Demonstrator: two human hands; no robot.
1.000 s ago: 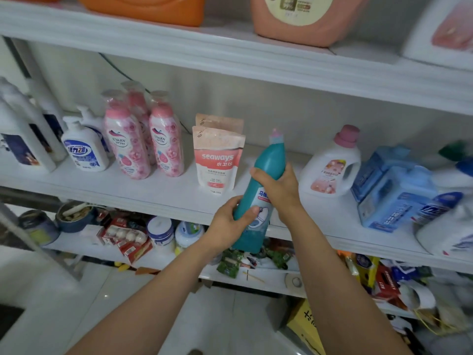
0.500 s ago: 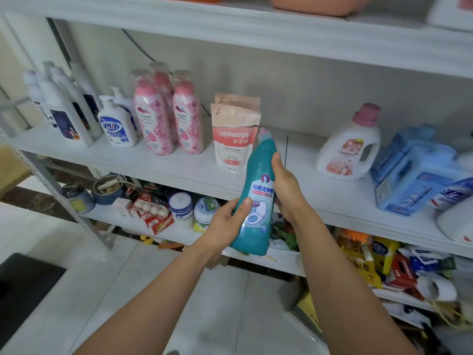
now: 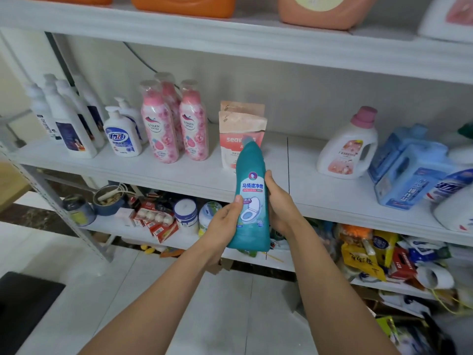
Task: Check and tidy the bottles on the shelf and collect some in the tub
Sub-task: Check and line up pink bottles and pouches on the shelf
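I hold a teal toilet-cleaner bottle (image 3: 252, 201) upright in front of the white middle shelf (image 3: 179, 172), its label facing me. My left hand (image 3: 225, 221) grips its lower left side with the thumb on the label. My right hand (image 3: 280, 201) wraps round its right side from behind. On the shelf stand white bottles (image 3: 69, 124), a white pump bottle (image 3: 121, 135), pink bottles (image 3: 176, 124), two refill pouches (image 3: 240, 131), a white jug with a pink cap (image 3: 349, 147) and blue jugs (image 3: 412, 165). No tub is in view.
The top shelf (image 3: 256, 44) carries orange and peach jugs. The lower shelf (image 3: 128, 226) holds jars, a pot, boxes and cluttered packets at the right. A grey shelf post (image 3: 58, 201) stands at the left. Below is white tiled floor with a dark mat (image 3: 23, 311).
The bottle has come down off the shelf level and turned so its label faces me. Both hands kept hold, and my view shifted back and left.
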